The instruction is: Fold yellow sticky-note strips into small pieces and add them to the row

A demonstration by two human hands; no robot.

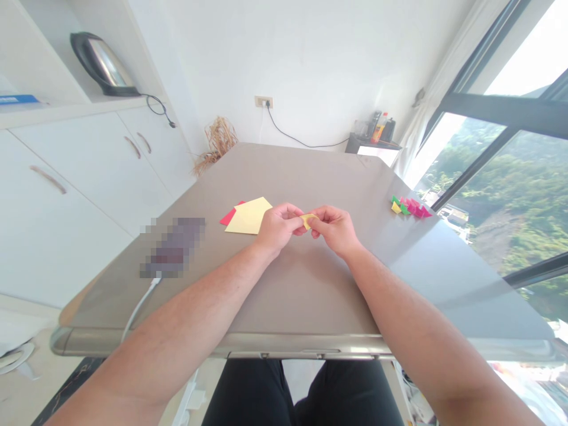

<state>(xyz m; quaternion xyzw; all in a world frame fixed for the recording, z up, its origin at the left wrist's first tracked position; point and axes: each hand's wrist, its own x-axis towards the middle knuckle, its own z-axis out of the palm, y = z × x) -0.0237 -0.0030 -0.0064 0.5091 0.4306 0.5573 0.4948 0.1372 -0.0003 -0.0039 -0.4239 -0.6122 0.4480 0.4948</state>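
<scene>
A small folded piece of yellow paper [309, 221] is pinched between my two hands, over the middle of the table. My left hand [280, 228] grips its left side with thumb and fingers closed. On its right side, my right hand [333, 228] holds it the same way. The fingers cover much of the paper, so its full shape is hidden. Just left of my left hand lie yellow paper sheets [248, 218], overlapping a red sheet [228, 216]. Several small folded paper pieces [412, 207] in pink, green and yellow stand in a cluster at the table's right side.
A blurred-out dark object [177, 245] with a white cable [139, 307] lies on the table [302, 177] at left. Cabinets [89, 171] and a kettle [104, 65] stand to the left. A window [501, 154] runs along the right, near a small stand with bottles [379, 127].
</scene>
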